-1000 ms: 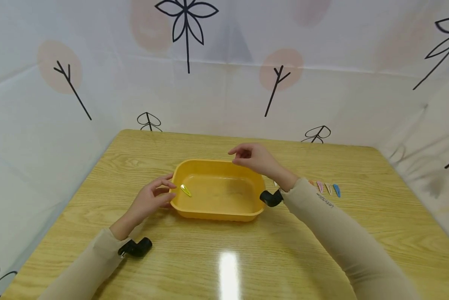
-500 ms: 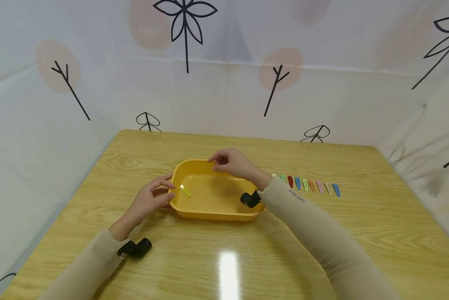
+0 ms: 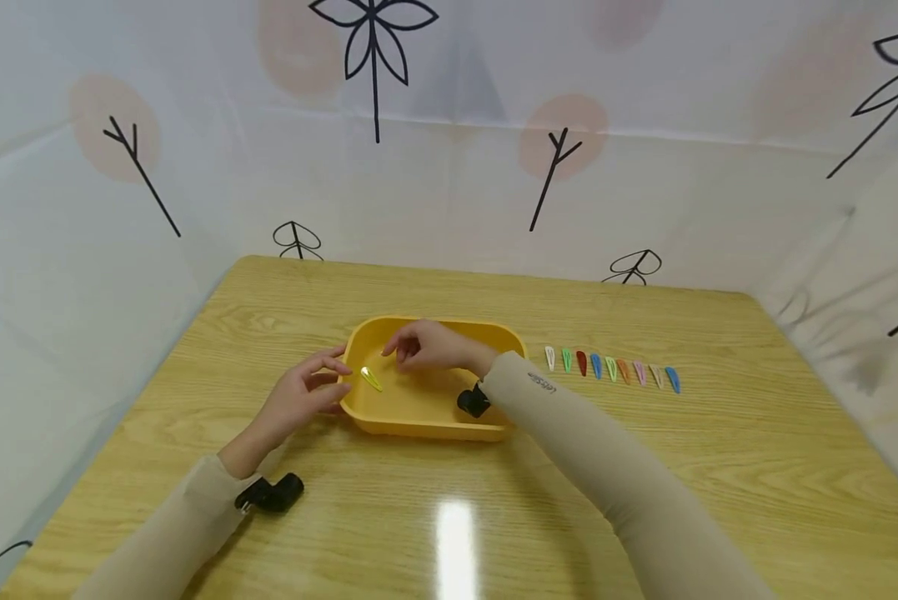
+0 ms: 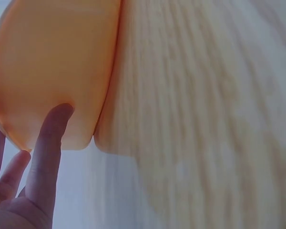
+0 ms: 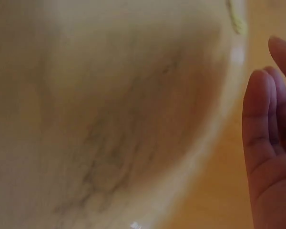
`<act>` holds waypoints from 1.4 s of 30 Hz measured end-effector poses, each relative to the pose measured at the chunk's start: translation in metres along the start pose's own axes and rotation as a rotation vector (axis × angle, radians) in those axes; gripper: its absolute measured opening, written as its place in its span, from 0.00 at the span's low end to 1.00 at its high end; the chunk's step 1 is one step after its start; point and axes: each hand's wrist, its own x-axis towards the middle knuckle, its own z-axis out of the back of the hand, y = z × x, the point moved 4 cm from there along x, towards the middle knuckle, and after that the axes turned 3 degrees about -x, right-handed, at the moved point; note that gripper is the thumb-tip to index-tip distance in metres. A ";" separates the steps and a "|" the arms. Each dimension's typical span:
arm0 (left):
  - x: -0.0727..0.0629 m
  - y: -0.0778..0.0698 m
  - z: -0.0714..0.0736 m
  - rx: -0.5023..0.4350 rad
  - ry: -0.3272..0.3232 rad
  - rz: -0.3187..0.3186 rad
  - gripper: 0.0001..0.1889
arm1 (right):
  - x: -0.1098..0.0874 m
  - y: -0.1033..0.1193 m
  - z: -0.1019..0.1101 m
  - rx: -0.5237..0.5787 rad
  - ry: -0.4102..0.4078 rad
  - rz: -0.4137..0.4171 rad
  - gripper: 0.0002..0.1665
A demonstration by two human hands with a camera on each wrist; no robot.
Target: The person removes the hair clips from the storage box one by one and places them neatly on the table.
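A yellow plastic basin (image 3: 433, 432) stands on the wooden table, with one yellow snap hair clip (image 3: 371, 379) lying inside near its left end. My left hand (image 3: 309, 392) rests at the basin's left end; in the left wrist view, the straight thumb (image 4: 52, 143) touches the outer wall. Over the basin's inside hovers my right hand (image 3: 429, 343), fingers loosely bent and pointing left toward the clip. In the right wrist view nothing lies between the thumb and fingers (image 5: 260, 100), and the clip (image 5: 235, 19) appears at the top.
Several hair clips in different colours lie in a row right of the basin, from a white clip (image 3: 549, 358) to a blue clip (image 3: 673, 380). The table (image 3: 343, 533) ends at the back against a patterned cloth (image 3: 449, 192).
My right hand has moved left and down, from above the basin's back rim into its inside. The row of clips came into full view. My left hand stayed in place.
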 end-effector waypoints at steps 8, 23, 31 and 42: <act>0.000 -0.001 -0.001 0.000 0.006 0.007 0.16 | 0.016 0.001 -0.017 -0.078 0.098 -0.011 0.19; -0.001 -0.001 0.001 0.007 0.003 0.010 0.17 | 0.028 0.008 -0.028 -0.230 0.121 0.022 0.21; -0.001 -0.001 0.001 0.012 -0.001 0.012 0.16 | 0.027 0.009 -0.026 -0.278 0.135 0.063 0.20; 0.000 -0.001 0.001 0.019 0.002 0.011 0.16 | 0.028 0.018 -0.029 -0.354 0.181 0.105 0.17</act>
